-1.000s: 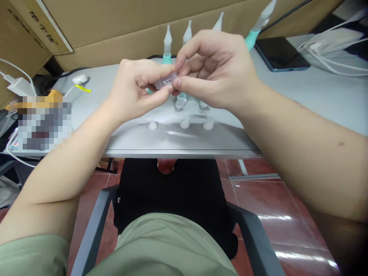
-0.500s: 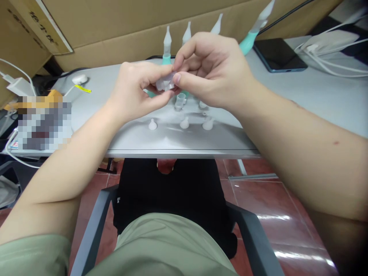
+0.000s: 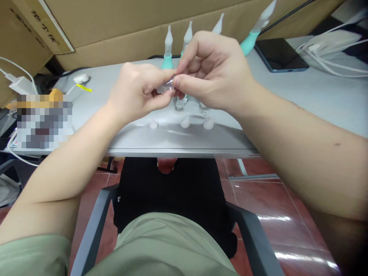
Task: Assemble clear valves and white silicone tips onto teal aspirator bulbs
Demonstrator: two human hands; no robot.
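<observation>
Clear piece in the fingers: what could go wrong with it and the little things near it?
The clear piece might slip, since the left hand and right hand seem to pinch it with just their fingers. If it drops, it could knock the three white cones below, near the front edge of the desk. The tiny white bit might get lost, being so small.

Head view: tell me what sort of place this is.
Likely an indoor small-parts workstation: loose white cones lie near the front edge of a grey table, with white-tipped, teal-based devices beyond and brown cardboard behind.
</observation>
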